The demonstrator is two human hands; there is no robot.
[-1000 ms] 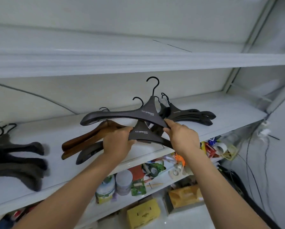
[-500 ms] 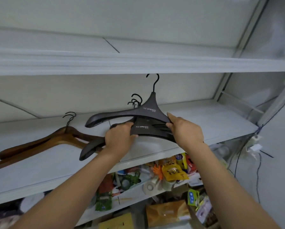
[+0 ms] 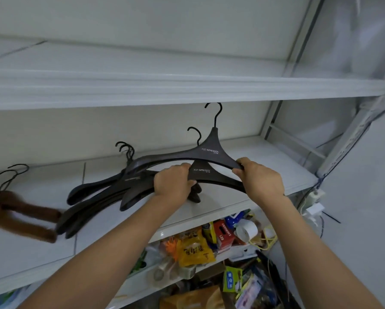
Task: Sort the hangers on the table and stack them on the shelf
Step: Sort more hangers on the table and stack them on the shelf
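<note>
Your left hand (image 3: 172,182) and right hand (image 3: 259,180) both grip the two dark hangers (image 3: 209,150), just above the shelf (image 3: 265,157), long axis left-right. The dark stack (image 3: 98,197) lies to their left, nearer your left hand.

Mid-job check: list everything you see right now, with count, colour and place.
held hangers: at least two, dark grey with black hooks, raised over the front of the middle shelf
hanger pile: several, count unclear, dark grey, lying on the middle shelf left of the hands
wooden hangers: apparently two, brown, blurred, far left of the middle shelf
middle shelf: one, white
upper shelf: one, white, overhead
yellow packet: one, in the clutter on the lower shelf
red box: one, right of the packet
tape roll: one, white, right of the box
left hand: grips the lower held hanger near its neck
right hand: grips the held hangers' right arms
</note>
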